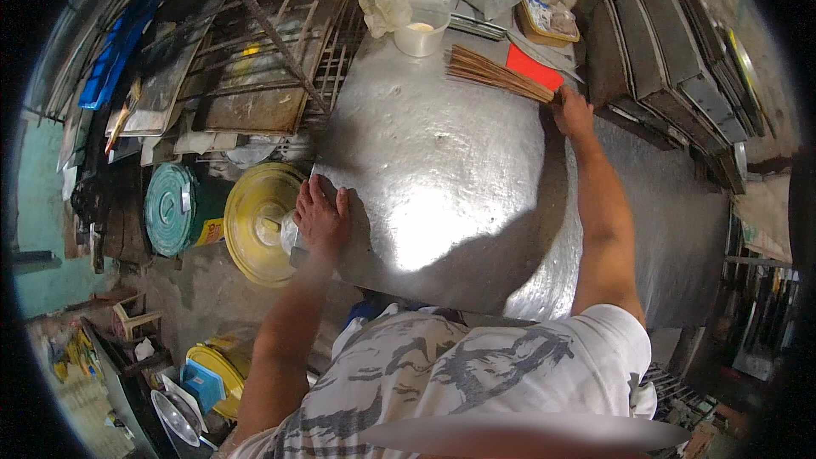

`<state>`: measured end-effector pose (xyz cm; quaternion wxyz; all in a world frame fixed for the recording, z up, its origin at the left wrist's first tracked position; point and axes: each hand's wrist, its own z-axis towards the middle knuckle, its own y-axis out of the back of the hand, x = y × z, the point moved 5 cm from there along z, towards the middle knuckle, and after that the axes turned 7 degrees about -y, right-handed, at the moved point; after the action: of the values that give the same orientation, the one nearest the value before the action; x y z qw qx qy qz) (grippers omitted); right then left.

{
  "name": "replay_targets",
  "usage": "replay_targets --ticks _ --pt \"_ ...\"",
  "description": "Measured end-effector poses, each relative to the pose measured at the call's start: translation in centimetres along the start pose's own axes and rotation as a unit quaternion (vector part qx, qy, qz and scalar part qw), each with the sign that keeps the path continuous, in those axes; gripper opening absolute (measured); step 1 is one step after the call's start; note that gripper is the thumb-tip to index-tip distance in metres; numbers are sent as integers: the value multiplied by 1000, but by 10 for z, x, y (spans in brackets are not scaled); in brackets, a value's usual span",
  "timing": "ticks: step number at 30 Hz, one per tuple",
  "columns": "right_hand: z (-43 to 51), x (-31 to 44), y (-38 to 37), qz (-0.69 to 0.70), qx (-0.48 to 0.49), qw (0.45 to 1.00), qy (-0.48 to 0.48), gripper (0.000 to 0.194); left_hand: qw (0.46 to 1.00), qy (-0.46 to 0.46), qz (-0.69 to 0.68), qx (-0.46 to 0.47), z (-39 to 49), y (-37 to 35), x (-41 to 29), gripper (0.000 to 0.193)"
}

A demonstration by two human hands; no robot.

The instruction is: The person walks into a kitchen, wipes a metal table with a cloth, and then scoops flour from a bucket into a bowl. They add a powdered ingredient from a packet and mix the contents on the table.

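Note:
Before me is a worktable with a shiny, dented metal top (440, 134). My right hand (574, 111) is at its far right, its fingers closed around the end of a short hand broom (497, 73) of thin brown sticks. The broom's loose end fans out to the left. Just behind it lies a flat red piece (532, 67), partly covered by the broom, with a curved metal blade (542, 54) alongside. My left hand (323, 213) rests on the table's left edge, holding nothing, thumb apart from the fingers.
A translucent plastic tub (421, 35) and a yellow container (548, 19) stand along the back. Dark metal pans (663, 44) lean in a row at right. To the left are a yellow-lidded drum (261, 223), a green-lidded bin (171, 209) and a metal rack (274, 38).

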<state>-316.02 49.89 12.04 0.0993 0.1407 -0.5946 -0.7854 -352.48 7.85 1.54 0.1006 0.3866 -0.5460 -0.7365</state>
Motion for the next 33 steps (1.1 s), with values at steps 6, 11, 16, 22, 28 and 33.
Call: replay_targets --ticks 6,11,16,22,28,33 --pt "-174 94 37 368 158 913 -77 24 1000 8 4 -6 -9 6 17 67" --pt "-244 252 48 308 212 919 124 41 999 -25 -17 -28 -24 2 10 71" --pt "-216 160 3 206 187 944 -177 32 997 -56 -26 -47 -39 3 18 71" --pt "-376 -128 50 29 85 855 -511 30 997 -63 -31 -28 -42 22 48 62" --pt "-432 23 92 259 2 895 -364 13 989 -78 -81 -97 -56 29 85 60" --pt "-466 360 63 317 196 924 87 49 799 45 -599 -40 -39 9 127 59"
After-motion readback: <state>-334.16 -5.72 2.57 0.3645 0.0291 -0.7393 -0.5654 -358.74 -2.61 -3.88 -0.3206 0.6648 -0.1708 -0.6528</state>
